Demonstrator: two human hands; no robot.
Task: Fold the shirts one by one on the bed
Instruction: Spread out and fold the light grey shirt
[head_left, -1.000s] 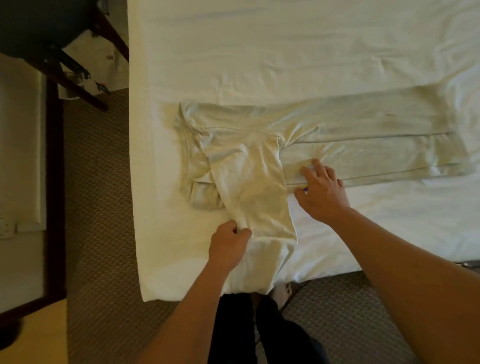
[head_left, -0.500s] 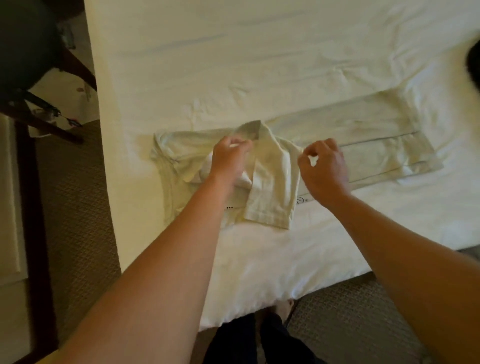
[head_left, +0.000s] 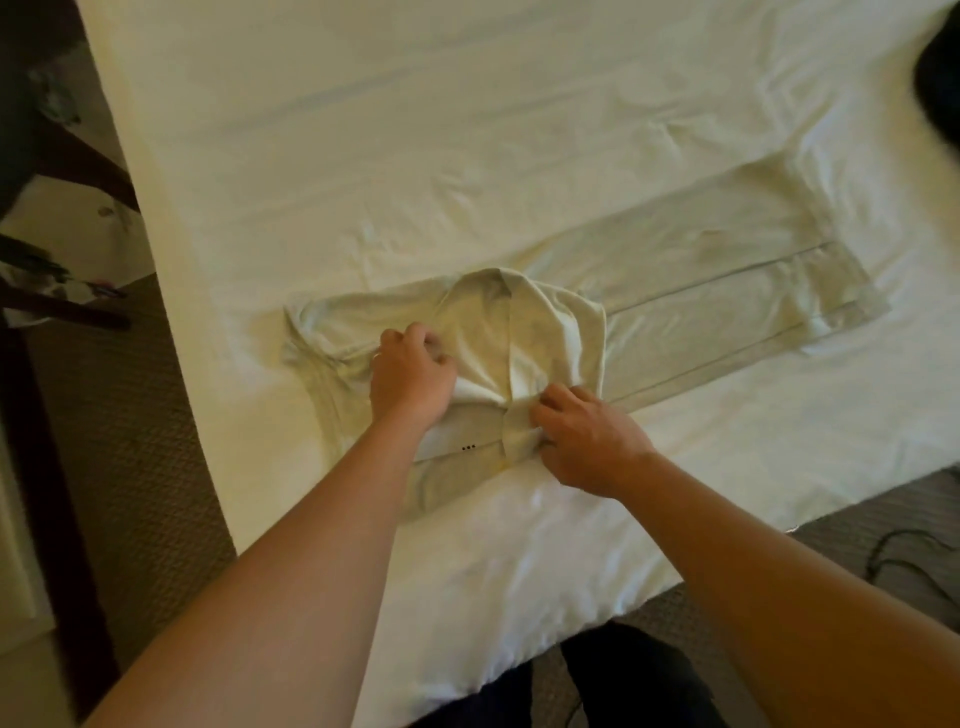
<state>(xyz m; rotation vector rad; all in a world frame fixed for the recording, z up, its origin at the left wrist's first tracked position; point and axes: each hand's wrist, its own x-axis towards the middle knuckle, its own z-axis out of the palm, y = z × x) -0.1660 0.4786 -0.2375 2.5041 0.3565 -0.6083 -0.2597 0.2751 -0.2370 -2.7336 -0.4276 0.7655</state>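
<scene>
Since the earlier frame, both hands have come down toward the near edge of the shirt, and the sleeve that was lifted then now lies doubled over the shirt's body in a rounded hump. That pale shirt lies flat on the bed, its long body stretching away to the right of the sleeve fold and its collar end lying to the left of it.

At the left side of the fold, the left hand rests with its fingers curled into the cloth, bunching a white layer under the knuckles; the fingertips are hidden, so how much fabric it holds cannot be told. At the fold's near right corner, the right hand pinches the cloth between thumb and fingers where the sleeve's centre crease meets the shirt's lower edge. The fold thus sits between the two hands and just beyond them, with its hump farther from the person than either grip. Three small dark dots mark the shirt's near edge, between the wrists.

Left of the shirt, past the bed's edge, patterned carpet and dark furniture legs show. Right of the shirt, at the upper corner, a dark blurred object lies on the bed. Nearer than the shirt, a dark cord trails on the carpet.
</scene>
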